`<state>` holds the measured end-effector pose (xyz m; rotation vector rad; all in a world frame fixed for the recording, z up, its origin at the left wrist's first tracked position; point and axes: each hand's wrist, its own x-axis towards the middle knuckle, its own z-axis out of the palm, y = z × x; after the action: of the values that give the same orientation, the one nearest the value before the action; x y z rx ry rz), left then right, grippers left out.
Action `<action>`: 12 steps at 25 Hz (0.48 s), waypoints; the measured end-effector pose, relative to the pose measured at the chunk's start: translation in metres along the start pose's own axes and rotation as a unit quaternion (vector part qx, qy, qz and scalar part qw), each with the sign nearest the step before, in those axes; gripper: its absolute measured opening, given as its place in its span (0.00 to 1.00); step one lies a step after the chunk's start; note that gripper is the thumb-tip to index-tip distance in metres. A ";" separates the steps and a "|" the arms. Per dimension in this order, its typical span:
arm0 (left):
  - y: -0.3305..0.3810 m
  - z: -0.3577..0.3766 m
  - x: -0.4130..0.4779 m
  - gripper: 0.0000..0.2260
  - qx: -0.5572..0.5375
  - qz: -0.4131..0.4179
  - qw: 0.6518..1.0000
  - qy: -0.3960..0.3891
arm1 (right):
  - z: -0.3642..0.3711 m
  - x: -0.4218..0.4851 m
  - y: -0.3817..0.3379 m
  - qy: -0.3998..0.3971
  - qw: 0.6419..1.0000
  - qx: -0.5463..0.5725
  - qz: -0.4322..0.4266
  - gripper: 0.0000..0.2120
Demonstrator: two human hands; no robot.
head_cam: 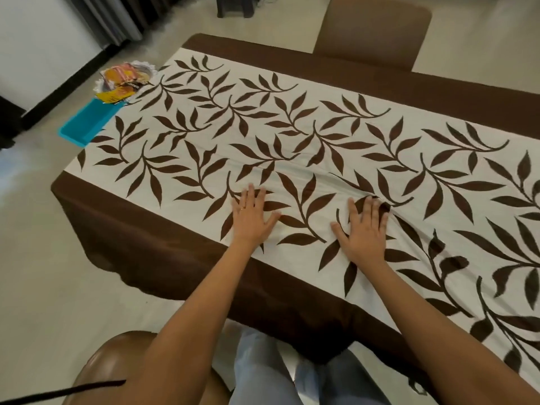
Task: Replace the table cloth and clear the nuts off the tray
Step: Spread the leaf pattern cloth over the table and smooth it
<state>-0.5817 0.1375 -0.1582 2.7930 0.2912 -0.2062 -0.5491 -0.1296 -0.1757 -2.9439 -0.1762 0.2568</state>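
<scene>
A cream table cloth with brown leaf print and a dark brown border covers the table. My left hand lies flat on it near the front edge, fingers straight and spread. My right hand presses flat on the cloth a little to the right, at a raised crease that runs across the middle. On the floor beyond the table's left end stands a blue tray. Behind it sits a white frilled dish holding orange and yellow snack packets.
A brown chair stands at the table's far side. Another brown chair back is at the near side by my legs. Dark curtains hang at the back left. Pale floor surrounds the table.
</scene>
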 end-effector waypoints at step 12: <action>0.074 0.042 -0.024 0.34 0.052 0.061 0.996 -0.035 | -0.047 -0.048 0.177 0.009 0.940 0.076 0.333 0.45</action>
<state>-0.5925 0.0505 -0.1706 2.8867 0.0952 -0.2976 -0.5697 -0.3168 -0.1555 -2.7403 0.8182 0.3107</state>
